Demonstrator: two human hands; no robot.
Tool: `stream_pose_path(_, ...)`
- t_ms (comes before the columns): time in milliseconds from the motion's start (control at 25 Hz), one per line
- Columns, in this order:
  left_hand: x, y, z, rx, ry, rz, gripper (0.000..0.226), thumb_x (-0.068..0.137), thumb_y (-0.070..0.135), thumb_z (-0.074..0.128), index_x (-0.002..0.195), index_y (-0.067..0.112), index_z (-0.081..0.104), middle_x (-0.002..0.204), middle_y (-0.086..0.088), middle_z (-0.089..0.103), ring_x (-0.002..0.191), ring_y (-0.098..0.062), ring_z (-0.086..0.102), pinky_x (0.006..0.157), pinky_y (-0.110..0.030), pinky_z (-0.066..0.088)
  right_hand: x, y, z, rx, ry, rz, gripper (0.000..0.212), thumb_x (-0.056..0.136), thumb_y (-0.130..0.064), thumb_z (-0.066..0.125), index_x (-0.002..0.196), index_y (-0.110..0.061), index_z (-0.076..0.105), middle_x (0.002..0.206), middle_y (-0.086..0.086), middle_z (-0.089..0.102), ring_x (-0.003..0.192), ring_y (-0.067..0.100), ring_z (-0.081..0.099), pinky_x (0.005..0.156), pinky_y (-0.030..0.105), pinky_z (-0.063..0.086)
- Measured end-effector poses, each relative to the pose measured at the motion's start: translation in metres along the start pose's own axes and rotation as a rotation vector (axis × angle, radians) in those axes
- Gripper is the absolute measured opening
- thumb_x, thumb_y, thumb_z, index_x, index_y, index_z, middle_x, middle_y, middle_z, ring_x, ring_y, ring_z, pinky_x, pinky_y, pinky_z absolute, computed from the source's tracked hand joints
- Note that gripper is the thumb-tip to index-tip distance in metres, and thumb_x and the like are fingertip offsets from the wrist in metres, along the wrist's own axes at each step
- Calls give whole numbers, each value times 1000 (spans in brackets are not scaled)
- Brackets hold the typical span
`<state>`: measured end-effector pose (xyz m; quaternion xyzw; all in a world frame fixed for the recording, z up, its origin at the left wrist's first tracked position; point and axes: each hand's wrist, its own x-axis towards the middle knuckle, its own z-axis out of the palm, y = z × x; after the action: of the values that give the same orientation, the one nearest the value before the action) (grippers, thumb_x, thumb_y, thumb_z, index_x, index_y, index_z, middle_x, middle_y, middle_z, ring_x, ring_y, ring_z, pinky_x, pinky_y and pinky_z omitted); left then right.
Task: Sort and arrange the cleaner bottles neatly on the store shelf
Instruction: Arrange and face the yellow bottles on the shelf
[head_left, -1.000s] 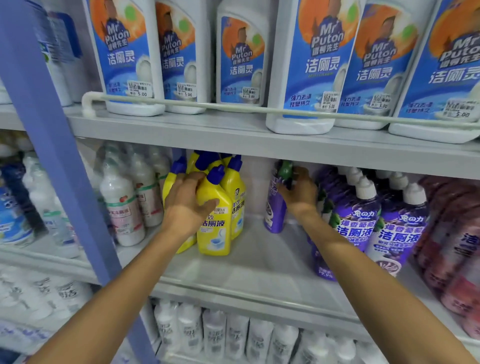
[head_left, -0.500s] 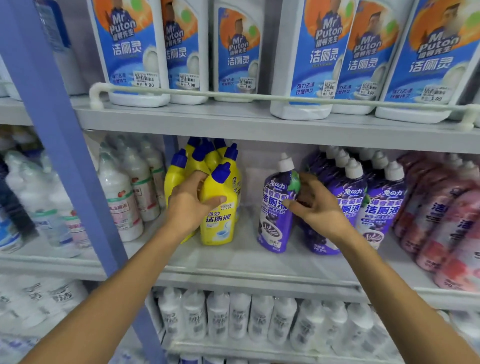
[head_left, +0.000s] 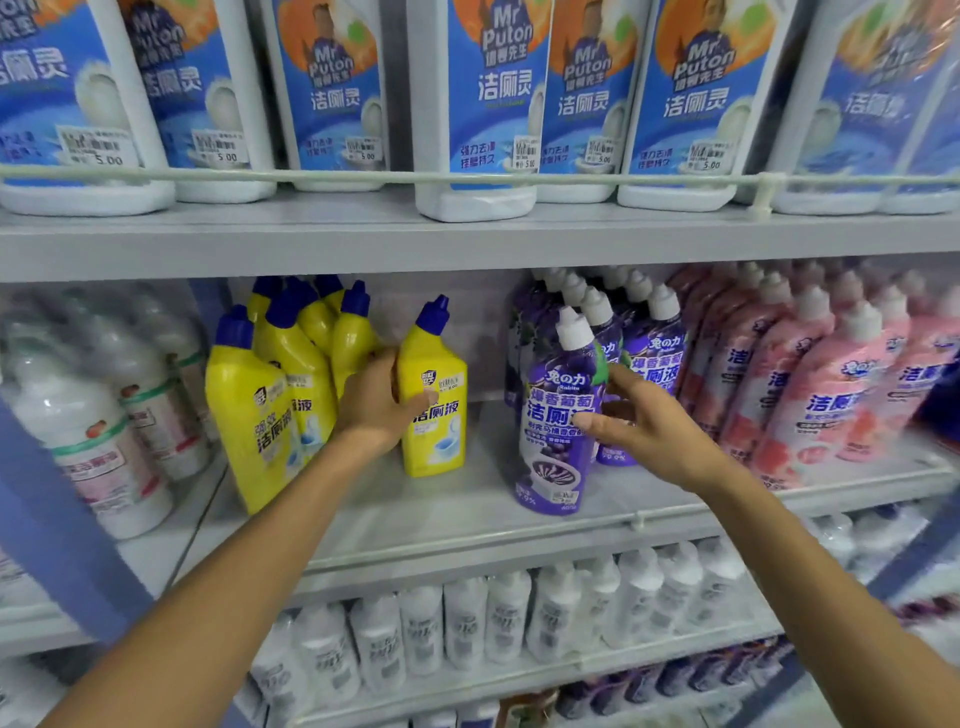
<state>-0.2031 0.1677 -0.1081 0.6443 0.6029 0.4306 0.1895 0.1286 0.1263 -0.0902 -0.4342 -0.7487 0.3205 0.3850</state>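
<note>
The middle shelf (head_left: 467, 519) carries four groups of cleaner bottles, and large white jugs with blue labels (head_left: 483, 114) stand on the board above. From right to left, the middle shelf holds pink bottles (head_left: 831, 395), purple bottles (head_left: 649, 353), yellow bottles with blue caps (head_left: 270, 405), and white bottles (head_left: 104, 447). One yellow bottle (head_left: 436, 395) stands upright just right of its group. One purple bottle (head_left: 558, 415) stands ahead of its row, near the shelf's front edge, with bare shelf between the two. The left hand (head_left: 374, 400) grips the yellow bottle, thumb across the label, fingers behind. The right hand (head_left: 649, 431) is spread, straight fingers touching the purple bottle's right side.
</note>
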Motion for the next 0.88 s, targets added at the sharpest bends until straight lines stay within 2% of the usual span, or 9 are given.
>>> stream_pose_path(160, 29, -10, 22, -61, -49, 70, 47, 73, 48, 79, 105, 21, 56, 103, -5, 74, 92, -25, 73, 82, -50, 60, -11, 6, -32, -45, 3, 14, 52, 94, -25, 74, 141, -23, 52, 131, -4, 66, 117, 19, 67, 102, 49, 54)
stream_pose_path(200, 36, -11, 26, -69, -44, 71, 48, 74, 48, 79, 107, 21, 57, 103, -4, 74, 92, -25, 73, 82, -49, 60, -10, 6, -38, -61, -5, 20, 52, 94, -23, 73, 141, -22, 51, 133, -5, 66, 120, 17, 66, 104, 46, 52)
stream_pose_path(360, 61, -14, 38, -74, 4, 29, 42, 83, 25, 83, 114, 10, 60, 105, -9, 74, 91, -27, 71, 83, -41, 58, -5, 15, -45, -67, 7, 32, 56, 92, -21, 77, 141, -20, 50, 132, -3, 66, 123, 15, 63, 107, 42, 51)
stream_pose_path(440, 72, -17, 41, -87, 12, 6, 45, 83, 23, 83, 118, 9, 59, 107, -10, 74, 94, -29, 71, 85, -42, 57, -10, 26, -37, -15, 107, 45, 61, 88, -27, 81, 139, -21, 50, 129, -2, 66, 121, 14, 63, 103, 43, 53)
stream_pose_path(520, 77, -21, 44, -58, 40, 2, 48, 83, 22, 82, 122, 9, 58, 111, -12, 73, 97, -30, 70, 87, -44, 57, -16, 31, -30, -25, 211, 46, 63, 82, -42, 84, 135, -22, 54, 125, -7, 67, 114, 10, 65, 99, 42, 56)
stream_pose_path(600, 82, -25, 48, -30, 77, 9, 51, 82, 23, 83, 124, 11, 56, 114, -13, 72, 99, -33, 70, 88, -49, 57, -16, 35, -28, -52, 222, 44, 62, 81, -49, 83, 131, -21, 58, 123, -8, 69, 111, 11, 68, 96, 39, 57)
stream_pose_path(760, 88, -24, 56, 100, 109, -52, 59, 73, 27, 90, 117, 9, 54, 113, -15, 71, 99, -38, 67, 84, -47, 56, -10, 31, -33, -39, 199, 40, 45, 88, -28, 79, 128, -20, 61, 116, -9, 73, 107, 7, 69, 90, 29, 57)
stream_pose_path(880, 96, -26, 58, 139, 93, -65, 59, 72, 27, 90, 114, 6, 54, 113, -19, 70, 100, -41, 67, 85, -50, 55, -11, 37, -34, -43, 186, 53, 48, 91, -28, 77, 134, -19, 59, 121, -8, 72, 111, 11, 68, 95, 33, 57)
